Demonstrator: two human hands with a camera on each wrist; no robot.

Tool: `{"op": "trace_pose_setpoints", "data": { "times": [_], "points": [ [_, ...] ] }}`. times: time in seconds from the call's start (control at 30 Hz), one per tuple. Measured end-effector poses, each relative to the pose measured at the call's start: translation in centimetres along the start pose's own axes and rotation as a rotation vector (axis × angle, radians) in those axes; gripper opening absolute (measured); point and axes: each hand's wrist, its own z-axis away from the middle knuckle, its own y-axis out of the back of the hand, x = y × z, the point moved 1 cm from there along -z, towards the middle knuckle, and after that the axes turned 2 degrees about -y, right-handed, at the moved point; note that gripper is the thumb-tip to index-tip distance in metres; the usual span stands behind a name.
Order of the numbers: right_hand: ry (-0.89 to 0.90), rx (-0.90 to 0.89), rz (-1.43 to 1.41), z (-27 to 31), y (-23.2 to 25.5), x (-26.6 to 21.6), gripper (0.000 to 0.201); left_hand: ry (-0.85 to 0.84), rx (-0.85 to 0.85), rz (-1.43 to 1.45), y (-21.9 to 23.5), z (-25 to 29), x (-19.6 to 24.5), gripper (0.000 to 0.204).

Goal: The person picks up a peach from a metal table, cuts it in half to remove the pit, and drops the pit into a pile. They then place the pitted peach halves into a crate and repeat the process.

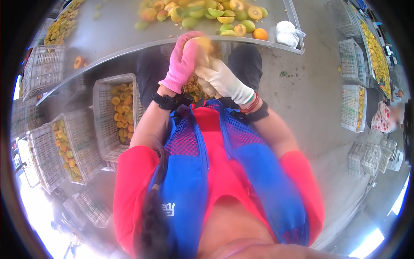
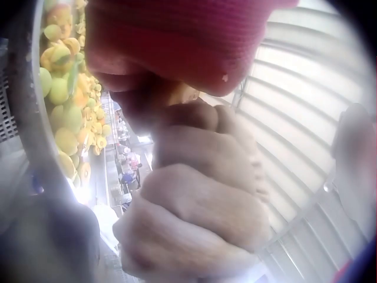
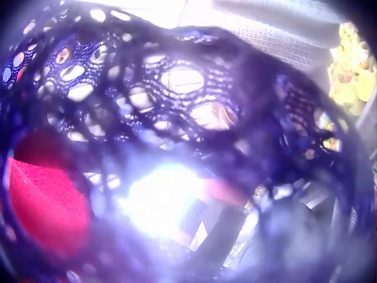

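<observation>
My left hand (image 1: pixel 183 60), in a pink glove, grips a yellow peach (image 1: pixel 203 45) at the table's near edge. My right hand (image 1: pixel 224 81), in a white glove, closes its curled fingers against the lower side of that peach. In the left wrist view the white-gloved fist (image 2: pixel 194 188) sits right below the pink glove (image 2: pixel 177 41), with a sliver of the yellow peach (image 2: pixel 184 92) between them. Most of the fruit is hidden by the gloves. The blue mesh vest (image 3: pixel 147 130) and glare fill the right wrist view, hiding the hand's work.
Whole and halved peaches (image 1: pixel 226 20) lie on the metal table (image 1: pixel 108 36), beside a white bundle (image 1: pixel 288 34). Cut peaches fill a crate (image 1: pixel 101 103) at the left; more fruit crates (image 1: pixel 77 142) stand beyond. Peach pieces lie below the hands, between the knees. Crates (image 1: pixel 353 108) line the right.
</observation>
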Motion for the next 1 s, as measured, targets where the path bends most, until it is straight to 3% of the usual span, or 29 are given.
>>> {"op": "trace_pose_setpoints", "data": {
  "times": [0.23, 0.37, 0.43, 0.53, 0.63, 0.7, 0.83, 0.9, 1.0],
  "points": [
    [-0.101, -0.242, -0.128, 0.5, 0.7, -0.2, 0.014, 0.057, -0.081, 0.007, 0.5, 0.3, 1.4, 0.041],
    [-0.150, -0.281, -0.179, 0.5, 0.8, -0.1, 0.015, -0.028, -0.191, -0.097, 1.4, 0.2, 1.1, 0.041],
    [-0.176, -0.391, -0.266, 1.1, 0.2, -0.4, 0.017, -0.040, -0.259, -0.144, 1.3, 0.2, 1.8, 0.041],
    [-0.132, -0.296, -0.159, 1.0, -0.2, -0.3, 0.017, 0.031, -0.260, -0.066, 1.1, 0.3, 2.3, 0.042],
    [-0.159, -0.313, -0.169, 0.7, -0.2, -0.1, 0.015, 0.142, -0.262, 0.078, 1.0, 0.7, 2.5, 0.048],
    [-0.135, -0.284, -0.142, 0.6, -0.5, 0.0, 0.015, 0.164, -0.137, 0.180, 0.8, 1.0, 2.7, 0.054],
    [-0.121, -0.319, -0.009, 0.3, -0.8, -0.2, 0.014, 0.190, -0.062, 0.201, 1.3, 1.5, 3.6, 0.059],
    [-0.108, -0.304, 0.055, 0.2, -1.3, 0.7, 0.014, 0.316, 0.109, 0.354, 2.6, 1.5, 4.1, 0.061],
    [-0.090, -0.227, 0.170, -0.2, -1.3, 0.8, 0.014, 0.288, 0.216, 0.261, 4.7, 1.7, 4.5, 0.059]
  ]
}}
